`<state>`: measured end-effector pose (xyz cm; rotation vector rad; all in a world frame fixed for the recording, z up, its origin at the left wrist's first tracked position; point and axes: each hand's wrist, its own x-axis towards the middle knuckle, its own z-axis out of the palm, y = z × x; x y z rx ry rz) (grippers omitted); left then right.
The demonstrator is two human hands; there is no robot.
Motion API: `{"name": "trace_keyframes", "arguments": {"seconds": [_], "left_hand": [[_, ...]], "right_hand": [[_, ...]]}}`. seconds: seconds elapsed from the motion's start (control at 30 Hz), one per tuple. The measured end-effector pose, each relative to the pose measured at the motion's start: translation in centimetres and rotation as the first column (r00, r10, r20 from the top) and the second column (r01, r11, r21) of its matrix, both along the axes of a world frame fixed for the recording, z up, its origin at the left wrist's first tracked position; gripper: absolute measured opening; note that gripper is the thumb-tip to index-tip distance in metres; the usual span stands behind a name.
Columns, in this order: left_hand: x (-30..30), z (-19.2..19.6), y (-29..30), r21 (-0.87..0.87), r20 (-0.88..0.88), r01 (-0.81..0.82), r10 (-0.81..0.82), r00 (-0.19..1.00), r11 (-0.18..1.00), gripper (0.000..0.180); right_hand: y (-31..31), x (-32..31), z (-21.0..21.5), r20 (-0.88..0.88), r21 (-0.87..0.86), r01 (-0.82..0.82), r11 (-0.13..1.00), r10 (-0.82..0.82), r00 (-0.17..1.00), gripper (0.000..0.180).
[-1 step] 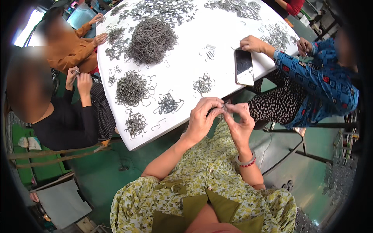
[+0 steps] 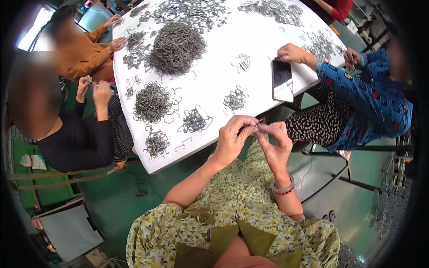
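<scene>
Small dark metal piece (image 2: 261, 120) is fingertip-pinched by left hand (image 2: 233, 135) and right hand (image 2: 277, 137), nearly closed; if loosened, it might fall toward six o'clock.

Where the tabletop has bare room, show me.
Bare white tabletop lies between the large hook pile and the small cluster left of the phone; a narrower strip separates cluster and phone. The left side is crowded with smaller hook piles.

The person's fingers (image 2: 239, 121) largely hide a small metal piece (image 2: 260, 121), its shape too tiny to tell; the desk (image 2: 261, 40) runs past the top edge; a co-worker's head (image 2: 33, 96) is blurred.
</scene>
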<state>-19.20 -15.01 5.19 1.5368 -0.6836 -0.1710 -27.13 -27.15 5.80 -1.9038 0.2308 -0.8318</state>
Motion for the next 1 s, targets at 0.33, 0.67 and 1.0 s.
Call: {"name": "trace_keyframes", "arguments": {"seconds": [0.33, 0.67, 1.0], "left_hand": [[-0.1, 1.1, 1.6, -0.015, -0.137, 0.083, -0.084, 0.987, 0.996, 0.008], [0.0, 1.3, 2.4, 0.066, 0.079, 0.014, -0.019, 0.997, 0.998, 0.012], [1.4, 0.8, 2.4, 0.073, 0.169, -0.095, 0.081, 0.982, 0.993, 0.014]], "right_hand": [[-7.2, 6.8, 2.3, -0.27, 0.207, -0.118, 0.971, 0.172, 0.947, 0.026], [-11.5, 23.8, -8.1, -0.472, -0.451, -0.149, 0.88, -0.093, 0.877, 0.024], [-3.1, 6.1, 2.6, -0.154, 0.491, -0.236, 0.839, 0.35, 0.924, 0.016]]}}
